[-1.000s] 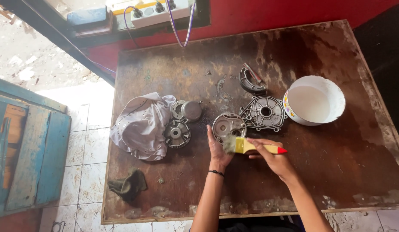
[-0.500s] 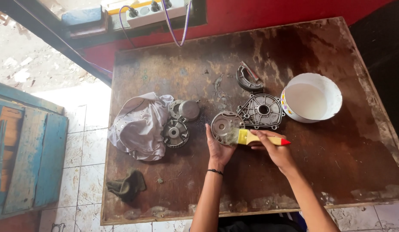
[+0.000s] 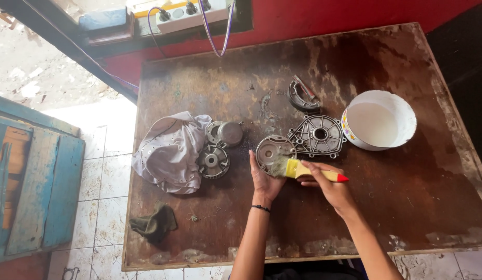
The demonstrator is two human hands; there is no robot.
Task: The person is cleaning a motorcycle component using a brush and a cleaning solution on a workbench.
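My left hand [image 3: 264, 179] grips the near edge of a round grey metal disc [image 3: 272, 150] lying on the brown table [image 3: 407, 207]. My right hand [image 3: 329, 184] holds a paintbrush [image 3: 303, 170] with a yellow handle and red tip, its bristles resting on the disc. Just right of the disc lies a ribbed metal engine cover [image 3: 319, 136]. A white bowl [image 3: 378, 120] of milky liquid stands beyond my right hand.
A crumpled white cloth [image 3: 171, 150] lies at the left, with a round metal hub [image 3: 213, 162] and a small cap-like part [image 3: 228, 132] beside it. A curved brake shoe [image 3: 302, 96] lies farther back. A dark rag [image 3: 155, 224] sits near the front-left corner. A power strip [image 3: 191, 13] is beyond the table.
The brush has shifted slightly over the disc; both hands stay at the same place. The view has drifted a little.
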